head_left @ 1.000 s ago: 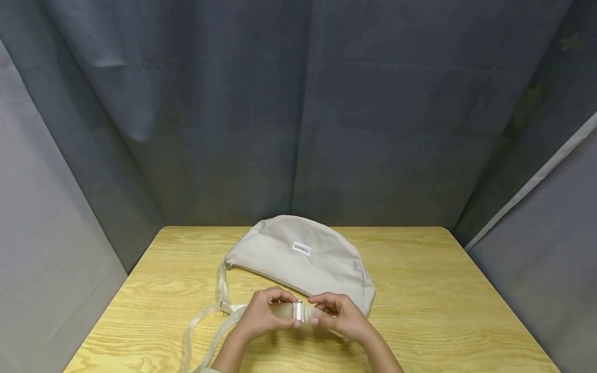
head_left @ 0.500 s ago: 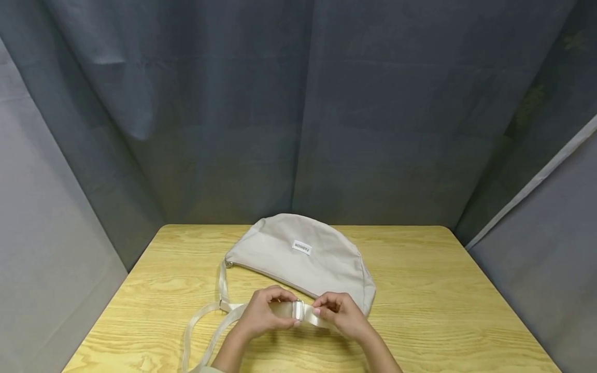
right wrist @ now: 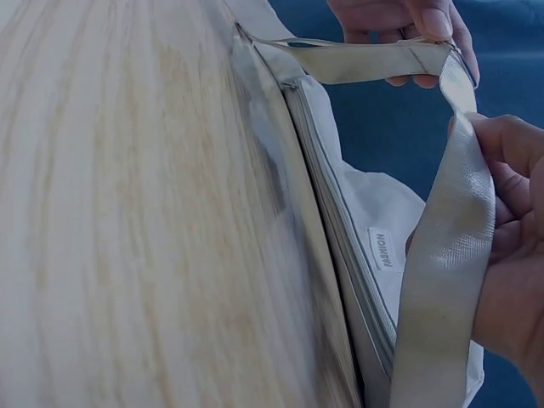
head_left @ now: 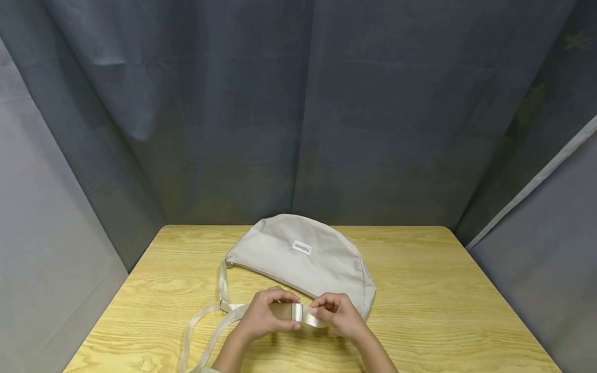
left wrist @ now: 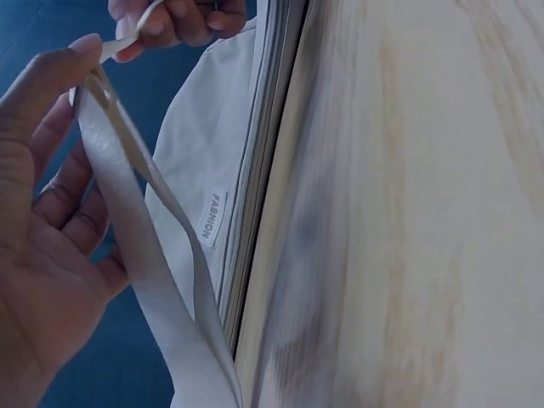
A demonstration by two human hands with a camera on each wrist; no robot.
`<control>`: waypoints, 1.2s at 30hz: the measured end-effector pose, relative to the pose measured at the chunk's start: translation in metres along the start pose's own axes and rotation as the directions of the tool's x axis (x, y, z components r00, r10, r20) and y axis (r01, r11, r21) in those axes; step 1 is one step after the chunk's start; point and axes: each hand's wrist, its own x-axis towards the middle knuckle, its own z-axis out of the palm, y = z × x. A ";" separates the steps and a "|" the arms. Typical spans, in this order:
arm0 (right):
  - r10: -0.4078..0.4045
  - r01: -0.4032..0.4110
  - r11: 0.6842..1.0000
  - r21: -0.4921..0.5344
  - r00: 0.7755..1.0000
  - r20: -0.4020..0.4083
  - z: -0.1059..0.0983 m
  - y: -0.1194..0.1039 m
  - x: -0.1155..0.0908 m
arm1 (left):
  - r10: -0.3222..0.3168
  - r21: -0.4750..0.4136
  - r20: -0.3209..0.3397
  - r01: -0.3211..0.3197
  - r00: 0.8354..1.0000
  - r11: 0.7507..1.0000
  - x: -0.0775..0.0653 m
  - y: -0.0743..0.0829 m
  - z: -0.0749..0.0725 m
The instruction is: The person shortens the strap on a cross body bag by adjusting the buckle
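Note:
A beige half-moon shoulder bag [head_left: 322, 269] with a white label [head_left: 302, 247] lies on the table, its zipped edge toward me. My left hand [head_left: 262, 315] holds the metal strap slider [head_left: 297, 313] between thumb and fingers, over the near edge of the bag. Just right of the slider, my right hand [head_left: 344, 317] pinches the beige webbing strap [head_left: 310, 317]. In the right wrist view the strap [right wrist: 446, 272] hangs as a broad band beside the right palm. The left wrist view shows two layers of strap [left wrist: 140, 229] running down from the left fingertips.
The wood-grain table [head_left: 443, 290] extends to both sides of the bag. Loops of loose strap [head_left: 188, 336] lie left of the left hand, with a small ring [head_left: 222, 306] on them. Dark curtains [head_left: 233, 114] stand behind, and grey panels [head_left: 46, 233] flank the table.
My right hand's grip on the strap has shifted; its thumb and fingers have closed on it and moved slightly toward the slider. The left hand and the bag have hardly moved.

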 end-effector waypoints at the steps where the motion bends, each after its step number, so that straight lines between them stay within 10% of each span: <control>1: -0.003 0.003 1.000 0.007 1.000 -0.004 0.000 0.000 0.000 | 0.010 -0.001 -0.004 -0.010 1.000 1.000 0.000 0.004 0.000; 11: -0.037 0.038 0.997 0.070 0.999 -0.010 0.010 -0.007 0.005 | 0.033 -0.010 0.001 -0.033 0.999 0.999 0.002 0.036 -0.004; 24: 0.023 -0.020 0.998 0.052 0.998 -0.050 0.012 -0.035 0.000 | -0.123 0.011 -0.006 0.123 0.992 0.992 0.000 0.002 0.000; 36: -0.005 0.007 0.997 0.083 1.000 -0.027 0.007 -0.005 0.004 | -0.137 -0.044 0.034 0.138 0.990 0.989 0.000 0.005 -0.007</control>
